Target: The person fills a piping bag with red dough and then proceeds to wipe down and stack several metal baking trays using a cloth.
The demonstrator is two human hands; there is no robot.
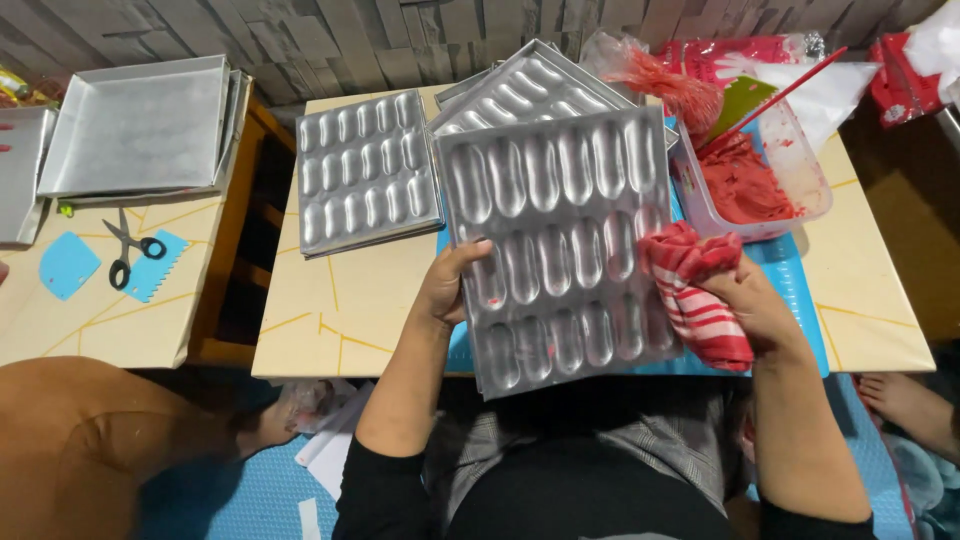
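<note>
A metal baking mould point(560, 240) with rows of oblong cavities is tilted up in front of me over the table's near edge. My left hand point(452, 285) grips its left edge, thumb on the face. My right hand point(745, 300) holds a bunched red-and-white striped cloth point(695, 285) pressed against the mould's right side. Small red smears show in a few lower cavities.
A second mould point(365, 170) lies flat on the cream table point(350, 320), more moulds point(530, 85) are stacked behind. A clear tub of red batter point(755, 180) with a red spatula sits right. Flat trays point(135, 125), scissors point(130, 250) and blue scrapers point(68, 265) lie on the left table. Another person's foot point(905, 400) is at right.
</note>
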